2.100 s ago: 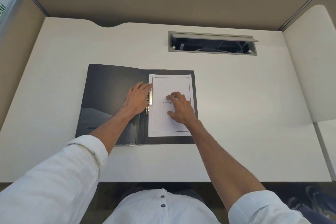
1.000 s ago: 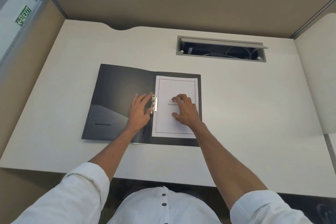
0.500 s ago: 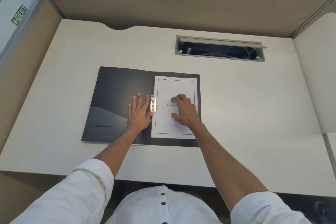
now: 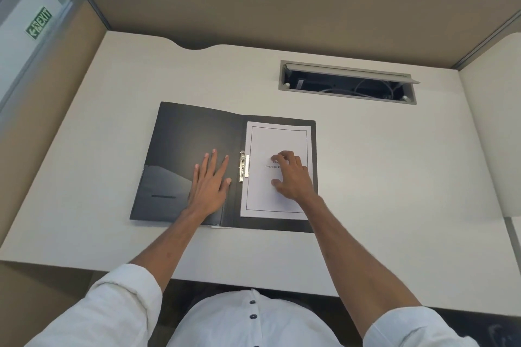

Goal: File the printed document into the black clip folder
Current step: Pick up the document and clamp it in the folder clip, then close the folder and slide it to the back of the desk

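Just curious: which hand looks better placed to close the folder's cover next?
Probably the left hand: it lies flat on the open cover, while the right hand pins the printed document.

Both hands down flat, forearms bare, white sleeves rolled above the elbow.

Left hand (image 4: 210, 183): palm down, fingers straight and slightly spread, pointing away from the body; wrist in line with forearm. Right hand (image 4: 293, 177): palm down but arched (fingers curled, tips and thumb pressing, knuckles raised), wrist bent a little inward. Arms reach forward from the torso, converging slightly; hands apart, neither grasping anything.
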The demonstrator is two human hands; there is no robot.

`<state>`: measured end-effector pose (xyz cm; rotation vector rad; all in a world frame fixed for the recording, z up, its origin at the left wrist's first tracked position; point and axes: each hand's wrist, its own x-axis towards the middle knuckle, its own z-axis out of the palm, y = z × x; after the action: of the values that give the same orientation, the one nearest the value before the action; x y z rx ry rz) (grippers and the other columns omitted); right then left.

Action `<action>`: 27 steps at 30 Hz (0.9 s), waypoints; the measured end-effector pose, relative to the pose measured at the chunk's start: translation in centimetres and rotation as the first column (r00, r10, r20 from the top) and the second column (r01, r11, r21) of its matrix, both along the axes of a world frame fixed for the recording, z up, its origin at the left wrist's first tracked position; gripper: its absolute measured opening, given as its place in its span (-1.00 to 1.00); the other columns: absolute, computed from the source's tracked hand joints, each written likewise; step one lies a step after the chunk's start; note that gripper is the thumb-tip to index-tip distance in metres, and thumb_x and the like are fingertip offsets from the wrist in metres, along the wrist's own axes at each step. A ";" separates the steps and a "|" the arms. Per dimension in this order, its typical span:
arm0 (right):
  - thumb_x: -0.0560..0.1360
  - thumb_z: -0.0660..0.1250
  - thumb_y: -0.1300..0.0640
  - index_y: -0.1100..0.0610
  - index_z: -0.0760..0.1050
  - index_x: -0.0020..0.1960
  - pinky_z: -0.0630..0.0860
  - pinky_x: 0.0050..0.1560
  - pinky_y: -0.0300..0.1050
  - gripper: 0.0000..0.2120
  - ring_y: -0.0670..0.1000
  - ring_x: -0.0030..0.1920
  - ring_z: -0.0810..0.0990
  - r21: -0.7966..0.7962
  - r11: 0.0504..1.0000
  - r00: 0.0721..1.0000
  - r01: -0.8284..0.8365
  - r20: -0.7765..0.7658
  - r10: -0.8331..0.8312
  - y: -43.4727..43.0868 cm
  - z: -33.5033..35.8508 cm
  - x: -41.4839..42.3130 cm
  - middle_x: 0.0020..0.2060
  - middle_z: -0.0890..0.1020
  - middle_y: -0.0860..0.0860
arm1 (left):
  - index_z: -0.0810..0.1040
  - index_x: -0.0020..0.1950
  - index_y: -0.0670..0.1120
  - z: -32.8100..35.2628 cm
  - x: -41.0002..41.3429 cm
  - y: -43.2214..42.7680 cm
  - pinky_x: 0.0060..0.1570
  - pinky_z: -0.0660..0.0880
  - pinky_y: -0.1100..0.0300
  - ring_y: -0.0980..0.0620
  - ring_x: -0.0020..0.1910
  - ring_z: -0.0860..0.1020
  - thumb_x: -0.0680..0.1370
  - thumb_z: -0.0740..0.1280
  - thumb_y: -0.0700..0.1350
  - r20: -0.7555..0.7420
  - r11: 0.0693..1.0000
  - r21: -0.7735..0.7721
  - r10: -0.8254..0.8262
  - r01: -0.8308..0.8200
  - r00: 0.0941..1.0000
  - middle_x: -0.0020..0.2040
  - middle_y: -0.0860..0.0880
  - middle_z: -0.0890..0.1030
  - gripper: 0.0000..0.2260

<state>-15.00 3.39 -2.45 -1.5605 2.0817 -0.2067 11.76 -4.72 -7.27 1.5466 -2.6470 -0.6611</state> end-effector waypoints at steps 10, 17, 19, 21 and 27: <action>0.53 0.37 0.24 0.12 0.47 0.49 0.55 0.37 0.08 -0.48 0.15 0.47 0.41 -0.131 0.983 0.966 0.131 0.239 -0.096 -2.1 1.8 9.6 0.49 0.42 0.09 | 0.14 0.73 -0.22 3.5 7.1 -2.7 0.70 0.04 -0.24 -0.26 0.74 0.09 0.67 0.34 -0.13 -0.025 0.855 -0.072 0.513 -0.514 0.858 0.75 -0.24 0.14 -0.31; 0.54 0.38 0.16 0.16 0.22 0.68 0.17 0.68 0.19 -0.25 0.26 0.67 0.14 -0.124 0.980 0.977 -0.156 0.129 0.172 -3.0 0.5 17.0 0.70 0.16 0.20 | 0.20 0.72 -0.20 4.6 10.8 -2.5 0.54 0.36 -0.21 -0.30 0.59 0.37 0.73 0.20 -0.21 -0.075 0.772 0.074 0.636 -0.631 0.768 0.67 -0.20 0.33 -0.46; 0.58 0.35 0.14 0.14 0.14 0.72 0.08 0.71 0.20 -0.23 0.24 0.72 0.06 -0.098 0.980 0.975 -0.172 0.128 0.183 -3.2 0.2 17.9 0.73 0.06 0.20 | 0.30 0.68 -0.16 5.4 11.0 -2.3 0.45 0.42 -0.19 -0.31 0.51 0.45 0.74 0.18 -0.22 -0.114 0.717 0.116 0.697 -0.688 0.707 0.57 -0.21 0.43 -0.52; 0.60 0.34 0.13 0.13 0.08 0.74 0.07 0.71 0.20 -0.21 0.23 0.73 0.02 -0.064 0.980 0.969 -0.189 0.148 0.196 -3.1 0.1 18.3 0.75 -0.01 0.19 | 0.42 0.63 -0.14 6.4 11.0 -2.3 0.41 0.44 -0.16 -0.32 0.45 0.51 0.71 0.18 -0.27 -0.179 0.664 0.145 0.747 -0.734 0.640 0.49 -0.22 0.49 -0.54; 0.59 0.36 0.14 0.12 0.03 0.75 0.07 0.71 0.09 -0.16 0.23 0.73 0.00 -0.028 0.988 0.952 -0.152 0.264 0.154 -3.5 0.9 18.0 0.75 -0.08 0.18 | 0.68 0.38 -0.05 10.2 11.9 -3.8 0.33 0.51 -0.02 -0.22 0.30 0.63 0.60 0.26 -0.33 -0.346 0.699 0.175 0.703 -0.694 0.621 0.29 -0.10 0.71 -0.57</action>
<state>3.03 -0.10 -1.58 -1.5939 1.7482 -0.3475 23.67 -8.57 2.92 1.9926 -1.5439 -0.8088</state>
